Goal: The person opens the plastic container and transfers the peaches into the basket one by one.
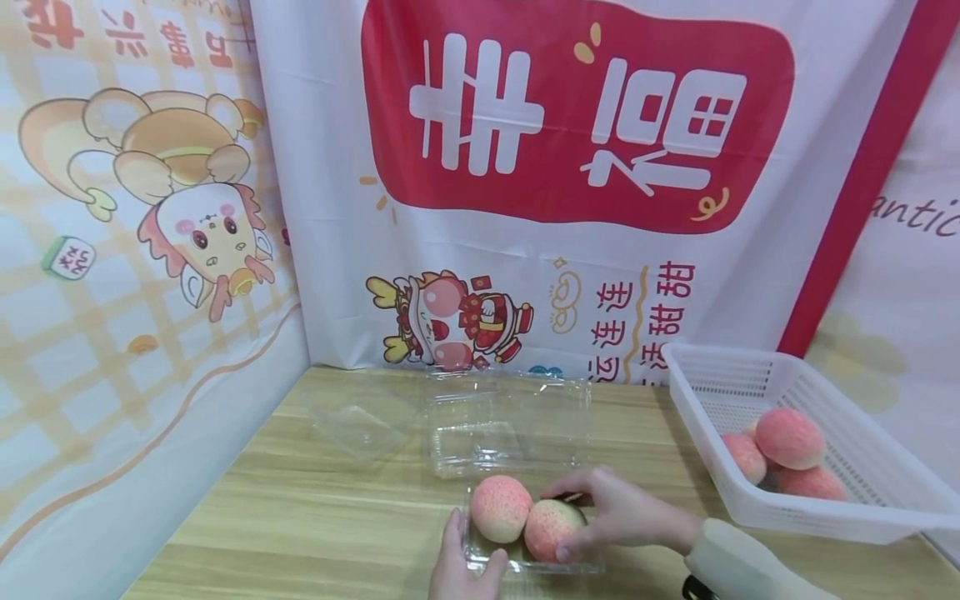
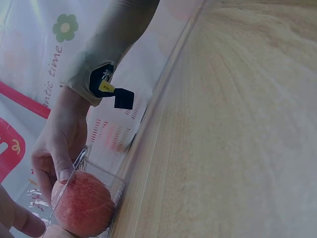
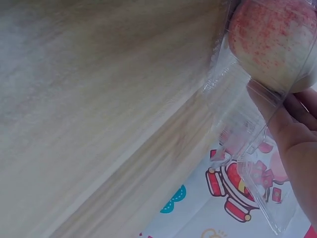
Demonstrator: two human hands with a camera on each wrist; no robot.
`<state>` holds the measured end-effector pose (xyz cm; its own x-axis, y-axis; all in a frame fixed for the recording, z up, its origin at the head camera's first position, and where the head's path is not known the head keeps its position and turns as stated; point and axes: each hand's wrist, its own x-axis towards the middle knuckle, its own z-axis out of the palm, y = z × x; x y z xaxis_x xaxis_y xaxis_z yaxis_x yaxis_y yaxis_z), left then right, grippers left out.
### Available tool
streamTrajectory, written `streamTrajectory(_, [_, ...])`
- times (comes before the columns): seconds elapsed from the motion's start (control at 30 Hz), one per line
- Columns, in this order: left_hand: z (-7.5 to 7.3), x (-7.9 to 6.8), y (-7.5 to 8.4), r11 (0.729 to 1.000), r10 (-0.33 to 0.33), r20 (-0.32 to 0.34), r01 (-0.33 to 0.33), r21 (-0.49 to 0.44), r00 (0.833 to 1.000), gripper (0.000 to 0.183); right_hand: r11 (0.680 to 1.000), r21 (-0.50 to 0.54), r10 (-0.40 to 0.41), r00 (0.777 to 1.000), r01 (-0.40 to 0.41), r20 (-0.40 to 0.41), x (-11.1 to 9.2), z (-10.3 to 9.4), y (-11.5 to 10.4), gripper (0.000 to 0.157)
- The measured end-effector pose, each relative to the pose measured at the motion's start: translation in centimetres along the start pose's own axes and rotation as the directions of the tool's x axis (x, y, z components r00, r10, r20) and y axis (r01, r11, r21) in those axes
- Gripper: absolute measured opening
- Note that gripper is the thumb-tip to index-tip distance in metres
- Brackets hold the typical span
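A clear plastic box (image 1: 588,569) sits near the front of the table with two pink-and-cream peaches in it. The left peach (image 1: 500,508) rests untouched by the right hand. My right hand (image 1: 633,510) grips the other peach (image 1: 553,527), thumb at its near side and fingers at its far side. In the left wrist view, that thumb (image 2: 63,166) lies over the box's rim. My left hand (image 1: 463,567) holds the box's near left corner, with fingers along the left side and the thumb at the front. In the right wrist view, a speckled peach (image 3: 272,39) shows behind clear plastic.
Clear plastic packaging (image 1: 510,433) stands behind the box; whether they join, I cannot tell. Another faint clear piece (image 1: 367,429) lies farther left. A white basket (image 1: 708,450) on the right holds several peaches (image 1: 790,437). A printed cloth (image 1: 330,250) hangs behind the table.
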<state>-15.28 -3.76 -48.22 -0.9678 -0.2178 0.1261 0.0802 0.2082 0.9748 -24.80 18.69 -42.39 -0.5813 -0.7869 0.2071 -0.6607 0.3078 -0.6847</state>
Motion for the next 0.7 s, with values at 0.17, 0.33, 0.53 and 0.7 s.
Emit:
streamTrajectory(0.17, [-0.05,0.03,-0.07,1.0,0.008,-0.002,-0.008,-0.001,1.0,0.082,0.999,0.027,0.02,1.0,-0.021,0.011,0.25,0.01,-0.06,0.05])
streamTrajectory(0.33, [-0.08,0.09,-0.03,1.0,0.005,0.004,-0.005,0.0,1.0,0.082,0.998,0.048,0.049,0.999,-0.049,0.012,0.25,0.04,-0.04,0.051])
streamTrajectory(0.53, [-0.06,0.07,0.04,1.0,0.002,0.004,-0.002,-0.006,1.0,0.082,0.998,0.048,0.044,0.999,-0.045,0.024,0.32,0.01,0.18,0.051])
streamTrajectory(0.7, [-0.09,0.06,0.07,1.0,-0.003,0.007,0.003,-0.005,1.0,0.082,0.999,0.031,0.032,0.999,-0.033,0.035,0.42,0.05,0.3,0.052])
